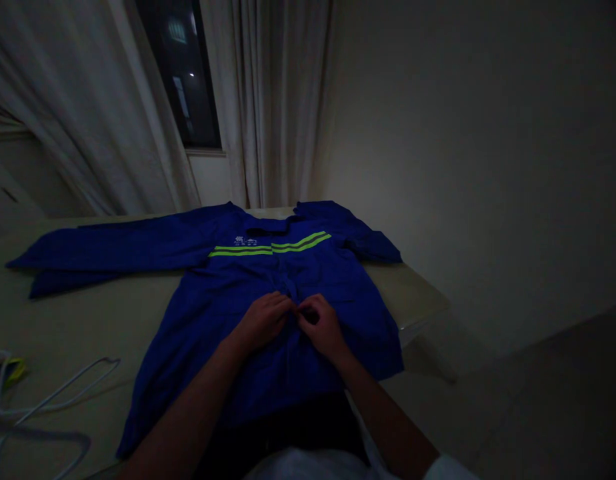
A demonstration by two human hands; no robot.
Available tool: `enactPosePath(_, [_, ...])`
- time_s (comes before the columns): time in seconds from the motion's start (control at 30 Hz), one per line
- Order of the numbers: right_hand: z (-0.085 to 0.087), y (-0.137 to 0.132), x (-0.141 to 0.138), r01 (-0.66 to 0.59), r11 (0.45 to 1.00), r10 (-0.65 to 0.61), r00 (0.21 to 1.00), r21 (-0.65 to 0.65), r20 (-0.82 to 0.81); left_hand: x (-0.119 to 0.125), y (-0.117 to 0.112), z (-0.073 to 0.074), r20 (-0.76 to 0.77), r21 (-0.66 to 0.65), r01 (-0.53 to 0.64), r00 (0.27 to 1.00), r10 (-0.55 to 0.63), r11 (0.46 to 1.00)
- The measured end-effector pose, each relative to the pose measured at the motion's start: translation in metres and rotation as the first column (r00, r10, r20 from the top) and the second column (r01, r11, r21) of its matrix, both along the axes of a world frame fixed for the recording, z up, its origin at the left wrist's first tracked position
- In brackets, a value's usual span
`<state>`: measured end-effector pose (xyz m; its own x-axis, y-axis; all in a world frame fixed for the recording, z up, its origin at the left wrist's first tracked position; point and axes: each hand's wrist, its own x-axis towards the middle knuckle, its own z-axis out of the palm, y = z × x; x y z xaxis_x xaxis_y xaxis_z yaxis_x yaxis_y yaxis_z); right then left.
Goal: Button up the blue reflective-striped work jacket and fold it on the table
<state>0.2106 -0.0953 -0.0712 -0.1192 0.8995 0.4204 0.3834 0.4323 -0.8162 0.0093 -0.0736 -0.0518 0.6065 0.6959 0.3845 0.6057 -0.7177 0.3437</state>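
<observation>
A blue work jacket (188, 327) with yellow-green stripes across the chest and a small white print lies spread face up, its lower hem hanging toward me. My left hand (267, 317) and my right hand (321, 323) meet at the front opening, below the stripes. Both are closed, fingertips pinched on the jacket's front edge, where the cloth is slightly bunched. Any button or fastener between the fingers is too dark and small to make out. One sleeve stretches far to the left; the other lies folded at the right.
The jacket rests on a pale table (88, 320), whose right corner is near the wall (463, 167). A white cable (63, 393) loops over the table's left front, beside a dark and yellow object (13, 373). Curtains (278, 100) and a dark window (183, 73) stand behind.
</observation>
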Motion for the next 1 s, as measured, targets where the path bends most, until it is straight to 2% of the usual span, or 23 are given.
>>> enactPosePath(0.17, [0.005,-0.006,-0.002,0.034,0.999,-0.037,0.993,0.028,0.113,0.001,0.003,-0.008,0.094,-0.102,-0.013,0.995,0.023,0.995])
enactPosePath(0.33, [0.005,-0.008,-0.002,0.046,0.998,-0.053,0.986,0.05,0.157,0.001,0.007,-0.017,0.203,-0.223,-0.011,0.978,0.057,0.975])
enactPosePath(0.57, [0.007,-0.01,-0.003,0.043,0.996,-0.056,0.984,0.077,0.172,0.003,0.007,-0.012,0.334,-0.305,0.08,0.942,0.028,0.949])
enactPosePath(1.0, [0.008,-0.009,-0.002,-0.011,0.997,0.0,0.99,0.078,0.141,0.005,0.005,-0.011,0.368,-0.311,0.009,0.923,0.111,0.95])
